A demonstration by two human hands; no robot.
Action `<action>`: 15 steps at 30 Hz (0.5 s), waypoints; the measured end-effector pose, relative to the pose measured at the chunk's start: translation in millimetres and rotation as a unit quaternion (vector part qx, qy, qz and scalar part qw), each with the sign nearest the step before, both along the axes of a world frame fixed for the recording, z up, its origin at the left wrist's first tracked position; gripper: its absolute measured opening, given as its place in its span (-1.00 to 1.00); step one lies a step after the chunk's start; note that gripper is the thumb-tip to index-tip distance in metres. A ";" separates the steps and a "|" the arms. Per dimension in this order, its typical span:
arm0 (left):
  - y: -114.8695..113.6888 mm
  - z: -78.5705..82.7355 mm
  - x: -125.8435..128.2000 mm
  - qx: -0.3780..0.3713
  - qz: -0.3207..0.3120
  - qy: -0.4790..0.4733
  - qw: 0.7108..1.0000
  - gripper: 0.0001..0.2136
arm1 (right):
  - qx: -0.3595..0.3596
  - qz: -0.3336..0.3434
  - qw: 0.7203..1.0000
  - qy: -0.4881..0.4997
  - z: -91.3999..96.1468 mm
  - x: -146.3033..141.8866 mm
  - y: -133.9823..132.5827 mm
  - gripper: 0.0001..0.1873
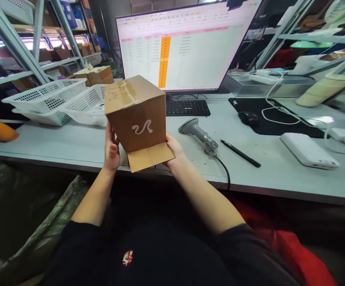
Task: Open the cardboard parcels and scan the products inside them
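Note:
I hold a brown cardboard box (136,115) up over the near edge of the grey desk (71,147), one hand on each side. It has clear tape on top, a white squiggle mark on the front and one flap hanging open at the bottom. My left hand (111,149) grips its left side, thumb on the front face. My right hand (174,147) presses the right side low down, fingers mostly hidden behind the box.
A barcode scanner (199,135) with its cable and a black pen (240,153) lie right of the box. Behind are a keyboard (187,107), a monitor (184,47), a mouse (248,118), a white power bank (308,150). White baskets (50,99) stand at the left.

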State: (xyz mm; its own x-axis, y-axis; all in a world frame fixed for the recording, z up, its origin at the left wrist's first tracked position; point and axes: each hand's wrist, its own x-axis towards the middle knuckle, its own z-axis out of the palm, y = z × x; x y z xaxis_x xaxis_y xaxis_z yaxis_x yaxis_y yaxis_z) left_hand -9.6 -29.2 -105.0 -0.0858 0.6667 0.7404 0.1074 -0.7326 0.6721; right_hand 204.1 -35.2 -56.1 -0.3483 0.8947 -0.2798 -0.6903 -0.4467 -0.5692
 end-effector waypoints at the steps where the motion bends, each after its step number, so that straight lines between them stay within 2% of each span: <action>1: -0.5 2.5 4.8 0.007 0.000 0.025 1.000 -0.05 | -0.007 0.005 1.000 0.001 -2.0 0.1 0.2 -0.59; 4: -2.8 20.7 16.4 0.036 0.021 0.105 0.994 -0.06 | -0.023 0.000 1.000 -0.006 -1.5 2.4 0.5 -0.59; 8: -8.2 58.7 29.1 0.089 0.030 0.200 0.975 -0.16 | -0.022 0.002 1.000 -0.023 5.7 6.3 -1.3 -0.55; 10: -9.1 66.3 32.6 0.080 0.022 0.220 0.972 -0.12 | -0.010 0.007 1.000 -0.027 7.9 9.3 -1.9 -0.54; 12: -8.1 56.1 31.7 0.079 0.031 0.199 0.976 -0.10 | 0.006 0.005 1.000 -0.020 7.8 13.6 -1.2 -0.55; 15: -6.6 12.7 21.2 0.126 0.058 0.179 0.974 -0.14 | 0.033 -0.007 0.999 -0.001 2.5 20.3 2.4 -0.55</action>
